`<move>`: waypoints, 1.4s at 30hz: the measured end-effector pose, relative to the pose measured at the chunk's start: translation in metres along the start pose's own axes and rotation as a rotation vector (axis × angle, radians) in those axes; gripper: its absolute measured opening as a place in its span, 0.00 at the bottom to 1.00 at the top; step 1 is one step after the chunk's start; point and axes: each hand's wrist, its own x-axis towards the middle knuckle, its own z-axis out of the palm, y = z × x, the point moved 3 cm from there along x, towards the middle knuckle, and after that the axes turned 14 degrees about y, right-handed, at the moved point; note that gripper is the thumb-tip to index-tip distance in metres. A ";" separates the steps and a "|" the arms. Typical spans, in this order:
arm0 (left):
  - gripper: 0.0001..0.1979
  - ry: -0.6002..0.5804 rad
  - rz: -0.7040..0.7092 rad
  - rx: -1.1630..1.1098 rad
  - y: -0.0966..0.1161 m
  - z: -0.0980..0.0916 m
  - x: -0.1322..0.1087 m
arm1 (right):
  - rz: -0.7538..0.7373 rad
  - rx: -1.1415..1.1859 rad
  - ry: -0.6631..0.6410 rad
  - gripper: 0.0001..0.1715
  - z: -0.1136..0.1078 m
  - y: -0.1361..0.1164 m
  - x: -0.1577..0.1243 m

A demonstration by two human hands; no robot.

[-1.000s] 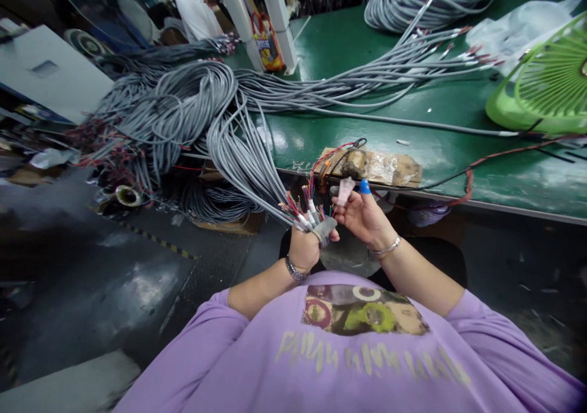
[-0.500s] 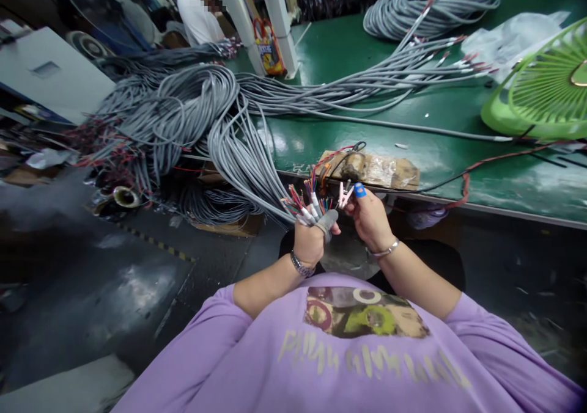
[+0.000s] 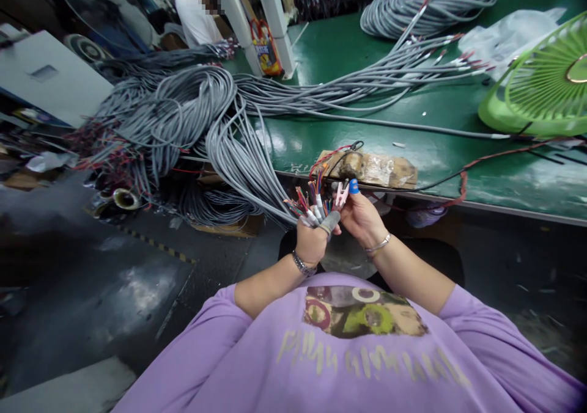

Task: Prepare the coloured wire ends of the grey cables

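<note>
My left hand [image 3: 312, 239] is closed around the ends of several grey cables [image 3: 275, 196], with a grey cover on its thumb. Thin coloured wires [image 3: 300, 200] fan out of the stripped ends above the fist. Close beside it, my right hand [image 3: 364, 219] pinches a small pale pink clip [image 3: 340, 195], which looks like a clothespin. Blue tape wraps a fingertip of that hand. The clip's jaws are at the wire ends by the left thumb; whether they grip a wire I cannot tell.
A taped cardboard-brown block [image 3: 389, 170] lies along the front edge of the green table [image 3: 444, 162]. Grey cable coils [image 3: 192, 98] heap at the left, and another coil [image 3: 431, 10] lies at the back. A green fan [image 3: 541, 83] stands right. Another person [image 3: 195, 16] is at the far left.
My right hand has moved left with the clip, bringing it against the wire ends at my left hand. The left hand has shifted slightly and still holds the cables.
</note>
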 end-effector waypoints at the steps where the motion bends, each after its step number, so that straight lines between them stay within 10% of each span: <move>1: 0.16 -0.004 0.000 0.000 -0.001 0.000 0.000 | 0.006 0.003 0.002 0.24 0.000 0.000 -0.001; 19: 0.18 -0.221 -0.238 -0.085 -0.012 -0.025 -0.002 | 0.079 -0.061 -0.073 0.24 -0.045 -0.010 -0.011; 30: 0.18 -0.340 -0.115 0.110 -0.012 -0.036 -0.020 | -0.359 -0.576 -0.303 0.14 -0.033 -0.010 -0.064; 35: 0.18 -0.391 -0.085 0.133 -0.017 -0.039 -0.024 | -0.463 -0.579 -0.184 0.10 -0.029 -0.011 -0.079; 42: 0.22 -0.099 -0.181 -0.189 0.020 -0.068 -0.009 | -0.626 -0.752 -0.158 0.07 -0.059 -0.033 -0.073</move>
